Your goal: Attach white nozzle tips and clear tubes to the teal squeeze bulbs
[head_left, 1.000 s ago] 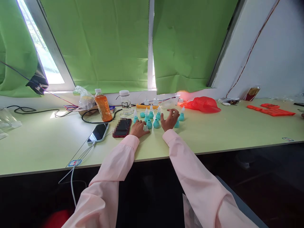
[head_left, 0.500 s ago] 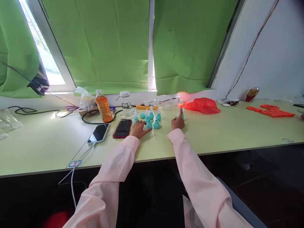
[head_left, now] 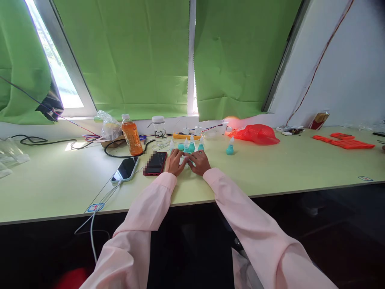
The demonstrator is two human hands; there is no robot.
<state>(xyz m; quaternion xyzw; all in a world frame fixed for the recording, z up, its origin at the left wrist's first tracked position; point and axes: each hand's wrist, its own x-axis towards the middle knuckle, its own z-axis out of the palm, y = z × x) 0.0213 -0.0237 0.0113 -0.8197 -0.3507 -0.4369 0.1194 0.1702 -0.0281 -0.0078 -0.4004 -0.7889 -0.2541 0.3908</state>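
My left hand [head_left: 175, 163] and my right hand [head_left: 199, 163] meet at the fingertips over the near side of a cluster of teal rubber bulbs. Both have curled, closed fingers; what they hold is too small and covered to make out. Just behind the fingers stand several bulbs with clear pointed nozzles, among them one teal bulb [head_left: 191, 148] in the middle. A low teal piece [head_left: 181, 147] without a nozzle sits behind my left hand. Apart from the cluster, to the right, a nozzled teal bulb [head_left: 230, 149] stands upright. My hands hide the front bulbs.
A red-edged phone [head_left: 155, 162] lies beside my left hand, and a charging phone [head_left: 124, 169] farther left. Behind stand an orange drink bottle [head_left: 131, 136] and a clear jar [head_left: 159, 132]. A yellow power strip [head_left: 182, 136] and red plastic bag [head_left: 255, 134] lie near the wall.
My right hand has let go of the nozzled bulb on the right and moved left to meet my left hand. My left fingers have drawn in; that bulb stays standing.
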